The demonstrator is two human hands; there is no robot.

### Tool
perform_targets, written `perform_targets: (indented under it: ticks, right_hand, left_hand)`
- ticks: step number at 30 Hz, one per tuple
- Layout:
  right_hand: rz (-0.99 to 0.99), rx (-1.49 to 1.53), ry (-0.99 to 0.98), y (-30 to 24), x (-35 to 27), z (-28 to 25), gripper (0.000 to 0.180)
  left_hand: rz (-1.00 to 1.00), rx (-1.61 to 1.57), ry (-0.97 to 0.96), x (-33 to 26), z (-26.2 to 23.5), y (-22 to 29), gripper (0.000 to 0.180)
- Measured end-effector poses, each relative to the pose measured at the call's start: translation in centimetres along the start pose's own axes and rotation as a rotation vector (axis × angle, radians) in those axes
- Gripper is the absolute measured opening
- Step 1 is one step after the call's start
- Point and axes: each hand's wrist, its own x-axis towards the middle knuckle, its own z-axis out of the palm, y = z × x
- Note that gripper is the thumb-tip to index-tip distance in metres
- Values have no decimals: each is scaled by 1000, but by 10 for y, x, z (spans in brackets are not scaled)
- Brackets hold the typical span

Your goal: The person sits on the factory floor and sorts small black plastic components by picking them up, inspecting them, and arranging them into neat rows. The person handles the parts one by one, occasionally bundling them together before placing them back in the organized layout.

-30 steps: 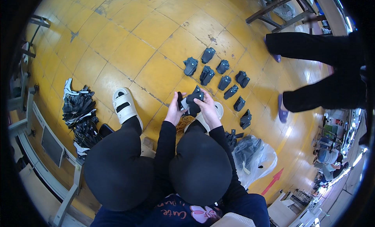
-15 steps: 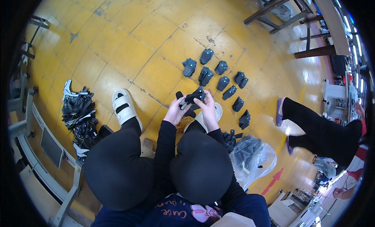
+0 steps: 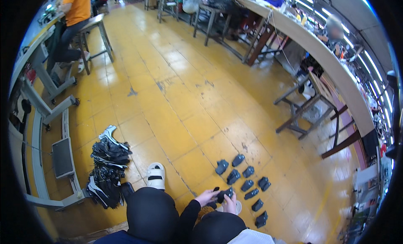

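My left hand [image 3: 205, 197] and my right hand [image 3: 230, 204] meet in front of my knees, fingers closed on a small bundle of black pieces [image 3: 225, 195]. A dark strip end sticks up beside the left fingers; its kind is too small to make out. Just beyond the right hand, several similar black bundles [image 3: 233, 177] lie in loose rows on the floor. To the left lies a heap of black pieces with white-edged parts [image 3: 110, 153], shaped like shoe uppers.
Yellow tiled floor [image 3: 176, 130] spreads ahead. My foot in a cream sandal [image 3: 156, 176] rests left of the hands. A grey machine stand with a pedal [image 3: 63, 158] borders the left. Wooden stools [image 3: 308, 103] and a long bench [image 3: 319, 46] line the right; a seated person in orange [image 3: 77, 9] is far left.
My view has tipped up toward the room, so hands and bundles sit lower in the picture. The bundle stays in both hands. The person walking at the right has left the view.
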Motion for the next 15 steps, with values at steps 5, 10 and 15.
perform_targets:
  ticks: [5,10,15]
  right_hand:
    - [62,54,77,-1,-4,-2,34]
    - [-166,78,55,-3,-6,-3,36]
    - [-487,-143,67,-13,-4,-4,37]
  left_hand:
    - [-3,-50,-41,2,5,-4,30]
    - [81,-17,11,-11,28,11,28]
    - [161,-28,-174,-28,43,36,32]
